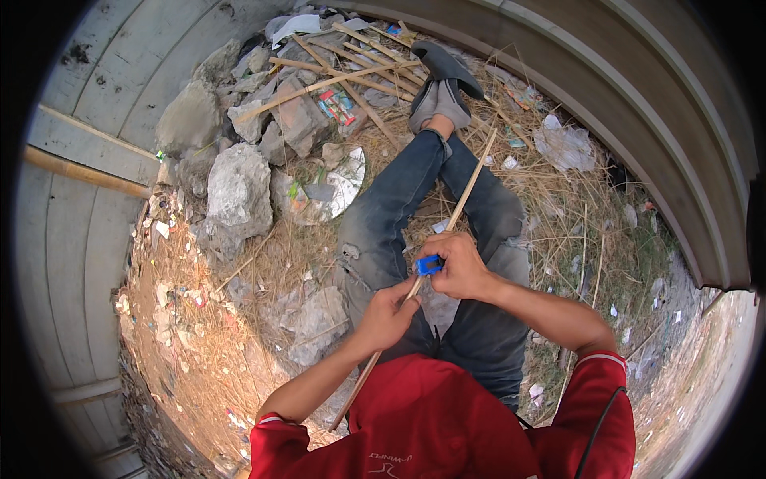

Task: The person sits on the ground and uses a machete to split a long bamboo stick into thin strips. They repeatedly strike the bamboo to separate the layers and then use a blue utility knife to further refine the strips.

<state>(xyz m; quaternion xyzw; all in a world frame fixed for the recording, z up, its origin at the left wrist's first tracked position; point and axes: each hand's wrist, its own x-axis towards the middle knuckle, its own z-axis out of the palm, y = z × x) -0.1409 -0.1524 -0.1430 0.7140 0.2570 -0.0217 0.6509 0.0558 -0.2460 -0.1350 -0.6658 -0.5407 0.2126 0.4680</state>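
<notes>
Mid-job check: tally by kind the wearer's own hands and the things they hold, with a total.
Hands: 2 (left hand, right hand)
Long thin stick: 1
Small blue tool: 1
Total: 4

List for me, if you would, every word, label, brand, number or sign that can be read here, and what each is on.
Red shirt: pale lettering and a small outlined mark; I won't copy the wording.
Red packet among the rocks: any printing is too small to read.
Blue tool in the right hand: no lettering can be made out.
Wooden stick: none visible.
</notes>
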